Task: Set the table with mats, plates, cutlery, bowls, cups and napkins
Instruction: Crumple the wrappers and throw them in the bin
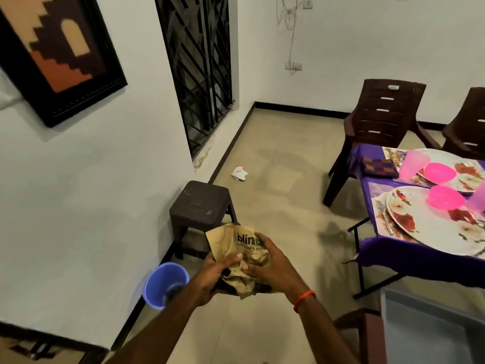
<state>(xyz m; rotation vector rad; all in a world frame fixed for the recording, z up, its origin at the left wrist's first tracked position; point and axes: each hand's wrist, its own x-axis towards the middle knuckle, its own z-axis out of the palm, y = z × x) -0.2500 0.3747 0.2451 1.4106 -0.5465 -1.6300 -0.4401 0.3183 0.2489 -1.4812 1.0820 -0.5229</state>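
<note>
A crumpled paper bag [236, 245] is held in front of the body by both hands; the left hand [214, 275] is curled round its lower left side, thumb pressed on the paper, and the right hand [271, 266] is curled round its right side, so each grip is closed on the bag; the worktop [409, 261], covered by a purple cloth, is seen well apart at the right; two patterned plates [430, 229] are laid on it, a pink bowl [444, 197] at each; a pink cup [414, 164] stands by the far plate, a folded napkin [379, 168] lies beside that cup, and a fork [383, 216] lies left of the near plate; a stool [200, 202] and a blue bucket [161, 281] are set against the wall.
</note>
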